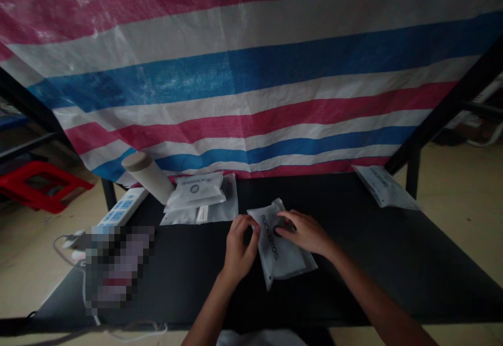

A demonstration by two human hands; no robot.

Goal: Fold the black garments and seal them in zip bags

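While the left hand (239, 246) and right hand (304, 232) grasp a white printed pouch (285, 259), a pile of packets (195, 191) lies beyond the left hand, and a single packet (385, 186) lies farther beyond the right.

Red, white and blue striped tarp (251, 100) hangs behind a black table (393, 241); red stool (43, 186) on beige floor (463, 204).

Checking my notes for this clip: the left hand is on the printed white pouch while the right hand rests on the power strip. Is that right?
Not quite: the right hand is not on the power strip. The head view shows it on the printed white pouch, along with the left hand.
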